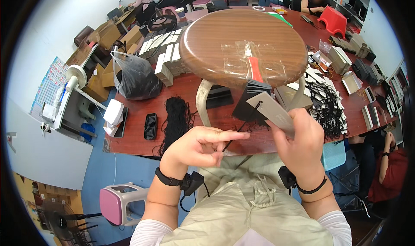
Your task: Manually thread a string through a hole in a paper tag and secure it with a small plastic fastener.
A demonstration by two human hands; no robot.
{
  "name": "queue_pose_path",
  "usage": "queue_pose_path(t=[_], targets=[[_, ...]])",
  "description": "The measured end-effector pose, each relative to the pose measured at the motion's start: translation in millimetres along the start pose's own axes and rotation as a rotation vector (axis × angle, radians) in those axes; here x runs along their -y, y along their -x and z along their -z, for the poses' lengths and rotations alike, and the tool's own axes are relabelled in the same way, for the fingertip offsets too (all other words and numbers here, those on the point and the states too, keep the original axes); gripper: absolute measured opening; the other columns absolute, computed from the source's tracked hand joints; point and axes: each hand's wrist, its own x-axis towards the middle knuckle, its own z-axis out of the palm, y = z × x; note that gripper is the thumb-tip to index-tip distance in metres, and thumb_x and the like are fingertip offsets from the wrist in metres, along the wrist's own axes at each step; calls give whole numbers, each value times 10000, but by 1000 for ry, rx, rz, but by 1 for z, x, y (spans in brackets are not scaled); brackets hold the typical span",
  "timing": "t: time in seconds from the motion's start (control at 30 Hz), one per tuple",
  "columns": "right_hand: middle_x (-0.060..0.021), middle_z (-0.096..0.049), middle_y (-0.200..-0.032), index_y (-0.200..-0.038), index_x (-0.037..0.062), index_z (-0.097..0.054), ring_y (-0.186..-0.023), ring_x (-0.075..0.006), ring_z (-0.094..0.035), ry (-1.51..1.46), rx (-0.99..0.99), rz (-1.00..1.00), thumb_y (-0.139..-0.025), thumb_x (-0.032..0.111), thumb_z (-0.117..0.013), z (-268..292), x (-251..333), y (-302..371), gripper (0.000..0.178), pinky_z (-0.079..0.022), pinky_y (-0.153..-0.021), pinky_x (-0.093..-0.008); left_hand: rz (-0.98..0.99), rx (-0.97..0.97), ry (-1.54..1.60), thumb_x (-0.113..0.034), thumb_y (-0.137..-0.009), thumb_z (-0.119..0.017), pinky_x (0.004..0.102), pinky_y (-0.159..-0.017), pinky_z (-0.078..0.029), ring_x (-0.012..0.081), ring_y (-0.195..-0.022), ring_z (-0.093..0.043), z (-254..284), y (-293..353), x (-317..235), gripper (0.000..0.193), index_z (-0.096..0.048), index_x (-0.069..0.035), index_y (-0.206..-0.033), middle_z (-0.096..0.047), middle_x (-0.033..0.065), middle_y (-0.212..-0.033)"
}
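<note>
In my right hand (304,131) a grey-beige hang tag (273,112) is pinched between thumb and fingers, tilted, with a hole near its upper left end. A thin black cord (228,145) runs from that hole down to my left hand (192,145), whose fingers are curled around it while the index finger points right. Just behind the tag stand dark cards (247,100) under the front of a round wooden-topped stool (242,27). An orange-red piece (255,68) is fixed to the stool's edge with clear tape. A bundle of black cords (176,119) lies left of the stool.
On the reddish table (138,94) are a black case (150,126), a black-filled plastic bag (136,77) and stacked pale boxes (163,68). Corded tags (326,103) are heaped at right. A red stool (333,21) stands farther back. Other people sit around the table.
</note>
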Motion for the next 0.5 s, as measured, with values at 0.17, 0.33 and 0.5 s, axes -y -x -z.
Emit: queue_pose_path(t=[0.17, 0.33, 0.5], targets=[[-153, -589, -726, -876, 9, -556, -598, -326, -566, 97, 142, 7, -659, 5, -725, 17, 3, -4, 275, -439, -516, -370, -89, -40, 0, 90, -559, -469, 218, -545, -484, 88, -527, -557, -5, -2, 3, 678, -572, 11, -1224, -601, 227, -1174], [-178, -608, -798, -816, 5, -538, -684, -333, -596, -97, 198, -143, -677, 2, -709, 21, 7, -6, 220, -451, -560, -397, -93, -22, -18, 85, -572, -468, 217, -548, -484, 89, -527, -563, -6, -2, 1, 669, -567, 12, -1229, -605, 223, -1170], [-153, -616, -767, -865, 5, -554, -680, -329, -605, 1, 80, 85, -705, 13, -704, 21, -3, -11, 220, -466, -586, -384, -80, -24, -8, 75, -583, -478, 220, -547, -485, 89, -528, -568, -9, -3, 2, 660, -562, 14, -1235, -610, 222, -1161]])
